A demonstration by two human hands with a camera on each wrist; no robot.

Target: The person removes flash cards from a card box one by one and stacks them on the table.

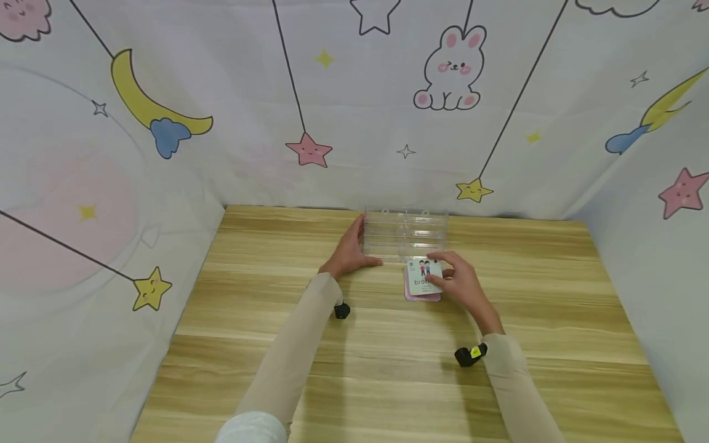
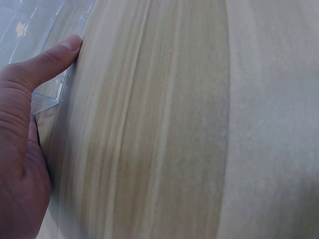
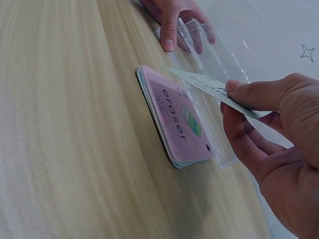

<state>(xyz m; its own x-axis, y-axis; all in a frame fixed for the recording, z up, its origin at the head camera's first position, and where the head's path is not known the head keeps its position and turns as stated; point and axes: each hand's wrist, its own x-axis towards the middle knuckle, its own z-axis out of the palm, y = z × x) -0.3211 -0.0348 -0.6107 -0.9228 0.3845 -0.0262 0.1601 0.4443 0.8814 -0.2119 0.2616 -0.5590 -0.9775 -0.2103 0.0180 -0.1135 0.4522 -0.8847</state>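
A clear plastic compartment tray (image 1: 384,240) lies near the table's back edge. My left hand (image 1: 350,251) holds its left end, the thumb (image 2: 55,57) along the front edge and the fingers up the left side. Between thumb and fingers my right hand (image 1: 462,284) pinches a pale green flashcard (image 1: 422,277) that shows two figures and printed text, partly covered by the fingers. It is raised and tilted above a stack of flashcards (image 3: 172,117), whose pink top card reads "eraser". This stack lies right at the tray's front edge, towards its right half.
The wood-grain table (image 1: 388,363) stretches out around the tray on both sides and in front. A white cloth printed with stars, a moon and a rabbit (image 1: 454,67) hangs behind the table and along both sides.
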